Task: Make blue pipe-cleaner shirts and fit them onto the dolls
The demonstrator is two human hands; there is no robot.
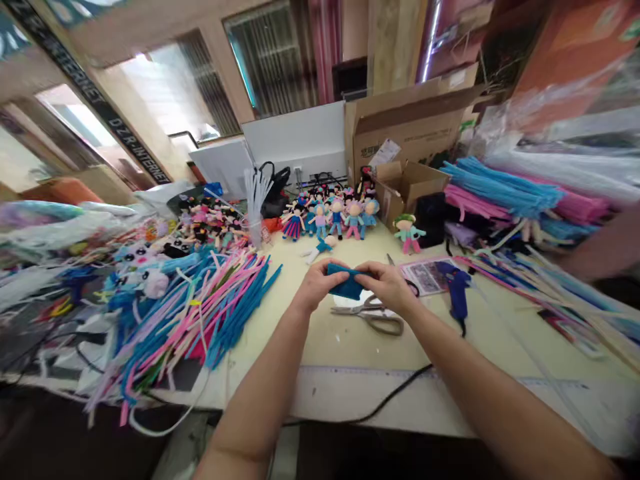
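Between my two hands, above the middle of the table, is a small flat teal-blue fuzzy piece [346,287]. My left hand [320,281] pinches its left edge, thumb on top. At its right side, my right hand [386,283] grips it with thumb and bent fingers. Just below lie scissors [384,324] with grey-brown handles, blades pointing left. A second, dark-handled pair of scissors [412,288] is partly hidden behind my right hand. A small doll [323,247] in blue and white lies beyond my hands.
Pink, blue and lilac pipe cleaners [225,300] are heaped on the left. Several finished dolls [335,217] stand at the back before a cardboard box [405,133]. To the right are a blue glue gun [456,290], a printed sheet [425,275] and more pipe-cleaner bundles [505,190]. A black cable [395,393] crosses the front edge.
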